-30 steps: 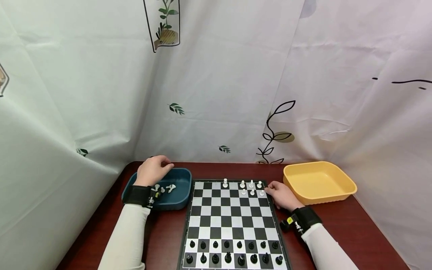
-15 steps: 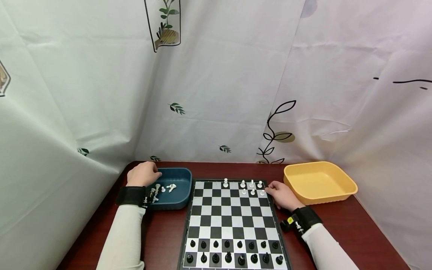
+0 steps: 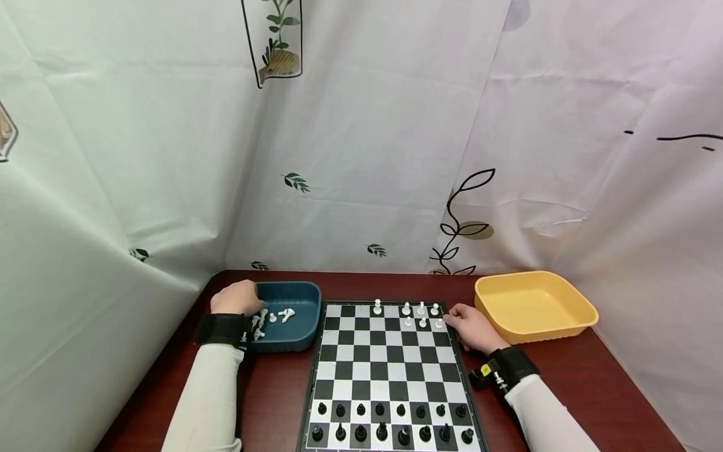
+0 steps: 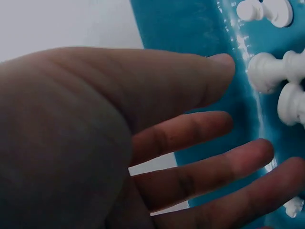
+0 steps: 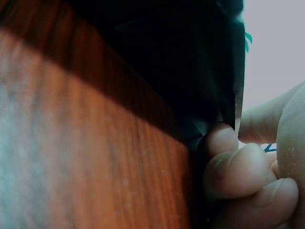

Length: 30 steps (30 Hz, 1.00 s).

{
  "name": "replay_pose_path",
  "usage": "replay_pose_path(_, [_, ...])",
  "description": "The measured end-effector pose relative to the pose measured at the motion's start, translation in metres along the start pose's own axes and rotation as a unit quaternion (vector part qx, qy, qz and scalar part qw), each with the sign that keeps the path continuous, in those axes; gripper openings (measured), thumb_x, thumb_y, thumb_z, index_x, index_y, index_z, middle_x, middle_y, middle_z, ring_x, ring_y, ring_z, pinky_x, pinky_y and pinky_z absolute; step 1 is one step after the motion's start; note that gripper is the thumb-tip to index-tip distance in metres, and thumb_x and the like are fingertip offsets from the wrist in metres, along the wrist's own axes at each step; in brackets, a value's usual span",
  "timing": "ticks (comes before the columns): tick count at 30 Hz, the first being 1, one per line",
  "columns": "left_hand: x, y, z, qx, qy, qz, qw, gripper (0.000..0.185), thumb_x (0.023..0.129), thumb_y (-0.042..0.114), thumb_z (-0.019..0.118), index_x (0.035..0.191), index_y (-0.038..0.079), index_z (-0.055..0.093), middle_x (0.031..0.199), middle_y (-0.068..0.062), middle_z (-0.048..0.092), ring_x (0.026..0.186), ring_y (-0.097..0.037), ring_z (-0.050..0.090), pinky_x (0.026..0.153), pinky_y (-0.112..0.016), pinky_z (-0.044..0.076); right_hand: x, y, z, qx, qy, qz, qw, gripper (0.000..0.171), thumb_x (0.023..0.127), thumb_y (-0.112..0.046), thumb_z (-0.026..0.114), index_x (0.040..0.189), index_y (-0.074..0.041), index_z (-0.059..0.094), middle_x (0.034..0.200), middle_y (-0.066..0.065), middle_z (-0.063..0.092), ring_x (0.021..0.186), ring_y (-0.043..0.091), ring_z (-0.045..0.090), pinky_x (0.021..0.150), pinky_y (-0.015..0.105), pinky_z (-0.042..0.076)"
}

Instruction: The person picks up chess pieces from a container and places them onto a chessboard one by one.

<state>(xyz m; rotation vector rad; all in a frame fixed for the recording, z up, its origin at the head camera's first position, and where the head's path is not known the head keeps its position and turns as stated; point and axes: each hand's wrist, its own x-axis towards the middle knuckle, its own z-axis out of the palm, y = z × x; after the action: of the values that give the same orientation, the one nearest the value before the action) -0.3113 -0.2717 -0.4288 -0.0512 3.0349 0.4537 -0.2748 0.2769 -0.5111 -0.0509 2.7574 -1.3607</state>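
My left hand [image 3: 236, 298] reaches over the left part of the blue tray [image 3: 282, 346]. Its thumb and fingers are spread apart in the left wrist view, with nothing between them, beside several white chess pieces [image 4: 267, 71] lying in the tray. My right hand [image 3: 474, 328] grips the far right edge of the chessboard [image 3: 380, 353]; in the right wrist view the fingers [image 5: 238, 169] curl against the dark board side. White chess pieces [image 3: 407, 309] stand on the board's far rows, mostly towards the right. Black chess pieces [image 3: 381, 431] fill the two near rows.
A yellow tray [image 3: 536, 333] stands at the right, close beyond my right hand. All this rests on a dark red wooden table [image 3: 277, 402]. Behind it hangs a pale printed cloth [image 3: 361, 157], which also rises along both sides.
My left hand has moved left and lower into the blue tray, showing more of the white pieces there. The right hand has stayed at the board's edge.
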Motion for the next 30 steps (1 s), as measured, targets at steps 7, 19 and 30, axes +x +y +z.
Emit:
replay_pose_path(7, [0.001,0.005,0.006,0.002,-0.048,0.023,0.9986,0.059,0.097,0.037,0.083,0.057,0.024,0.042,0.059,0.007,0.030,0.054,-0.014,0.035,0.060,-0.038,0.035,0.001,0.000,0.000,0.003,-0.008,0.003,1.000,0.019,0.111,-0.022,0.062,0.102,-0.005,0.062,0.061,0.005,0.056,0.042,0.018,0.051,0.045,0.033,0.045])
replay_pose_path(19, [0.003,0.003,0.012,-0.057,-0.060,0.067,0.9943,0.061,0.091,0.049,0.091,0.055,0.020,0.051,0.052,0.005,0.046,0.050,-0.015,0.054,0.051,-0.029,0.039,0.000,-0.002,0.000,0.001,-0.005,0.001,1.000,0.018,0.111,-0.019,0.063,0.101,-0.005,0.062,0.060,0.004,0.054,0.042,0.019,0.051,0.044,0.033,0.044])
replay_pose_path(30, [0.004,0.006,0.009,-0.047,-0.077,0.056,0.9944,0.055,0.092,0.024,0.090,0.053,0.022,0.051,0.052,0.006,0.043,0.049,-0.015,0.053,0.050,-0.030,0.039,0.000,-0.003,-0.001,0.005,-0.003,0.000,1.000,0.017,0.111,-0.017,0.062,0.100,-0.004,0.062,0.060,0.005,0.054,0.042,0.019,0.050,0.045,0.034,0.044])
